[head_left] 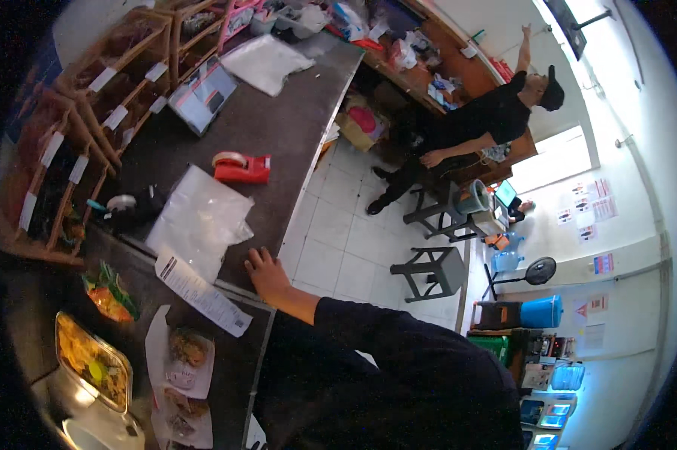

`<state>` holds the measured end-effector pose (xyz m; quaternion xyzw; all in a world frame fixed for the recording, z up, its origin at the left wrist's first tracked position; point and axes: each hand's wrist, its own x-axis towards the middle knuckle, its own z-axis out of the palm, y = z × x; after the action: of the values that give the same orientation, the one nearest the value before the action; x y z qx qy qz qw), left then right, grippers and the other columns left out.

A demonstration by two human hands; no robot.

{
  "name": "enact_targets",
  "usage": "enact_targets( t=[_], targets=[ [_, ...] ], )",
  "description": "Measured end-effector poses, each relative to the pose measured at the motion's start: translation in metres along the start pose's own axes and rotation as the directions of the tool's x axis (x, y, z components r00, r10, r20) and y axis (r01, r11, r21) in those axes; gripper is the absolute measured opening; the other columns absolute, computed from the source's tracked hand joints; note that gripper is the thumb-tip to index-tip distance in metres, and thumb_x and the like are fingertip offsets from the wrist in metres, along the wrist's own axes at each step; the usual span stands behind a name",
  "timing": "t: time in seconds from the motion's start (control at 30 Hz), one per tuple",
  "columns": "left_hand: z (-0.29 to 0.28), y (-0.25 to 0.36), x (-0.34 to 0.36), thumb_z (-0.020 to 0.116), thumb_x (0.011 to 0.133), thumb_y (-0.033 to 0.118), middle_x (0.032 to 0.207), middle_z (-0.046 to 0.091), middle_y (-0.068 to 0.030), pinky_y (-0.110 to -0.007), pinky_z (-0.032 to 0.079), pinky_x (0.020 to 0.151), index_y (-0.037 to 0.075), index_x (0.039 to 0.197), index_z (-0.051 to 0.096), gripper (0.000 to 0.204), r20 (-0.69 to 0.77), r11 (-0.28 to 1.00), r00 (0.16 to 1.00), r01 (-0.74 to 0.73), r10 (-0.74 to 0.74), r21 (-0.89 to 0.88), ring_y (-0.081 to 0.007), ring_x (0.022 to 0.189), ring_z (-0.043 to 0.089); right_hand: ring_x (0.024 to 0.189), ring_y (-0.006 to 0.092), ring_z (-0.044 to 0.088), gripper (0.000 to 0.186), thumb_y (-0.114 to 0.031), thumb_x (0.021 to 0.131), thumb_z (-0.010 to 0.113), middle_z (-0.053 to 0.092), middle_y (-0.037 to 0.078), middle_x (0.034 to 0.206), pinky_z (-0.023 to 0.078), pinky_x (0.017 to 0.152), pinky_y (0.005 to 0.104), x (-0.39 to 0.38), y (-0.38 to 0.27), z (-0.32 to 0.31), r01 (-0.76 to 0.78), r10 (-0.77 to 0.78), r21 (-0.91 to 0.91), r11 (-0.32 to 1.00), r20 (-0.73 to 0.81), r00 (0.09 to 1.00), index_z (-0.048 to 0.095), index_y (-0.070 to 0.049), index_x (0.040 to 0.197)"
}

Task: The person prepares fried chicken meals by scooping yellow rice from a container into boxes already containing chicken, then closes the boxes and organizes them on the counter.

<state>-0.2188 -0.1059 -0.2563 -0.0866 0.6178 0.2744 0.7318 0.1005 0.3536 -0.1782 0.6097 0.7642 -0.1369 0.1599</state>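
Dark desk top (278, 127) lies under my left hand (265, 274), which rests flat near the desk's edge with its fingers spread and loose, gripping nothing. My black sleeve (368, 330) runs back from it toward the lower edge. My right hand is out of sight, so I cannot tell how it stands.

Just to the left of my fingertips lies a clear plastic bag (201, 217), flat on the desk, close to my hand but apart from it. A long white paper slip (202, 294) lies below the bag, slanting toward the near edge. Beyond the bag sits a red tape dispenser (241, 168). Further left and nearer to me are a foil tray of food (92, 360) and small packets on white paper (181, 352). Wooden racks (91, 112) line the far left side. Across the tiled floor (338, 255), another person in black (488, 120) reaches up toward the wall, beside grey stools (432, 270).
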Motion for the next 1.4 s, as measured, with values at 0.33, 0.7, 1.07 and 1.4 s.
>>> enact_targets(
  t=[0.33, 0.7, 1.07, 1.4],
  targets=[
    [0.018, 0.006, -0.077, 0.034, 0.096, 0.061, 0.131, 0.057, -0.0071, -0.044, 0.04, 0.096, 0.013, 0.136, 0.047, 0.064, -0.207, 0.99, 0.974, 0.112, -0.093, 0.08, -0.0249, 0.114, 0.057, 0.125, 0.0395, 0.038, 0.064, -0.017, 0.075, 0.07, 0.036, 0.017, 0.142, 0.044, 0.098, 0.0429, -0.004, 0.018, 0.015, 0.121, -0.117, 0.019, 0.992, -0.145, 0.982, 0.049, -0.012, 0.135],
    [0.048, -0.011, -0.081, 0.024, 0.089, 0.074, 0.131, 0.055, -0.0103, -0.05, 0.037, 0.097, 0.011, 0.134, 0.048, 0.08, -0.27, 0.98, 0.943, 0.195, -0.195, -0.028, -0.0273, 0.115, 0.057, 0.119, 0.0383, 0.043, 0.061, -0.017, 0.068, 0.078, 0.041, 0.012, 0.134, 0.049, 0.09, 0.045, -0.007, 0.012, -0.007, 0.161, -0.16, -0.007, 0.987, -0.129, 0.979, 0.058, -0.008, 0.124],
    [0.006, 0.008, -0.075, 0.033, 0.091, 0.069, 0.129, 0.056, -0.0089, -0.043, 0.041, 0.094, 0.011, 0.131, 0.049, 0.072, -0.176, 0.982, 0.982, 0.1, -0.071, 0.162, -0.0243, 0.114, 0.058, 0.117, 0.0321, 0.047, 0.037, -0.026, 0.083, 0.064, 0.053, 0.013, 0.123, 0.04, 0.094, 0.0477, 0.01, 0.022, 0.002, -0.011, 0.072, 0.24, 0.971, -0.245, 0.967, 0.062, -0.008, 0.115],
    [0.014, 0.026, -0.014, 0.032, 0.093, 0.066, 0.129, 0.057, -0.008, -0.043, 0.042, 0.094, 0.01, 0.132, 0.048, 0.069, -0.155, 0.993, 0.986, -0.049, 0.066, 0.11, -0.0241, 0.114, 0.057, 0.117, 0.0344, 0.054, 0.044, -0.037, 0.086, 0.057, 0.06, 0.013, 0.123, 0.041, 0.099, 0.049, 0.026, 0.241, -0.196, -0.374, 0.09, -0.478, 0.795, -0.518, 0.851, 0.059, -0.016, 0.125]
  ],
)
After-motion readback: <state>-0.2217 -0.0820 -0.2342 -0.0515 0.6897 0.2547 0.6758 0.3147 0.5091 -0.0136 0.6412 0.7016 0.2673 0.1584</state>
